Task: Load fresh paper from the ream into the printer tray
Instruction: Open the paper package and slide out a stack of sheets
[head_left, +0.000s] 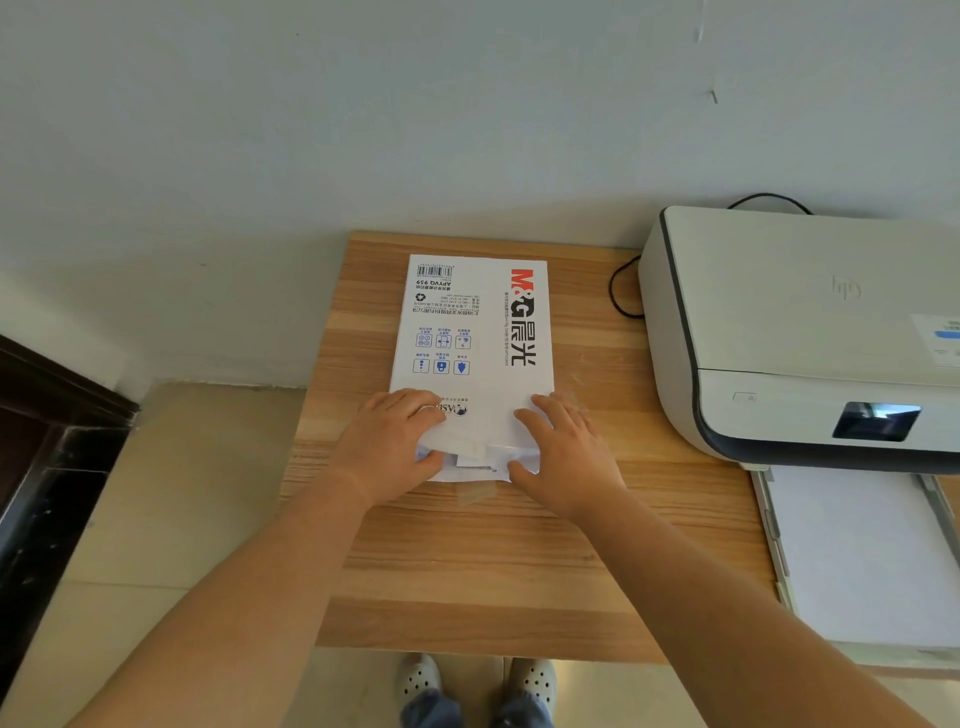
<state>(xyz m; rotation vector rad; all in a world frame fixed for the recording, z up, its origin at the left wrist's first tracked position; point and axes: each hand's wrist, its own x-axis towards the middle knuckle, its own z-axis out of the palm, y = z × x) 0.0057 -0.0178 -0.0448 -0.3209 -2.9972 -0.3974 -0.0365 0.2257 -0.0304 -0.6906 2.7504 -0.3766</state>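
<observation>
The ream (475, 343) is lain flat on the table (467, 561); its torn near end is pressed by the left hand (389, 447) and right hand (563, 457), fingers spread, nothing clasped. The printer (800, 332) is stood just beside it; the tray (862, 556) is pulled out.

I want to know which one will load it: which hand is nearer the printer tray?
Right. The right hand rests on the ream's near end, beside the printer tray; the left hand lies farther away.

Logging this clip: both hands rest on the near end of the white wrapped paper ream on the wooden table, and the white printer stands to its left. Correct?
Not quite. The head view shows the white printer to the right of the white wrapped paper ream. Both the left hand and right hand do rest on its near end, on the wooden table.
</observation>
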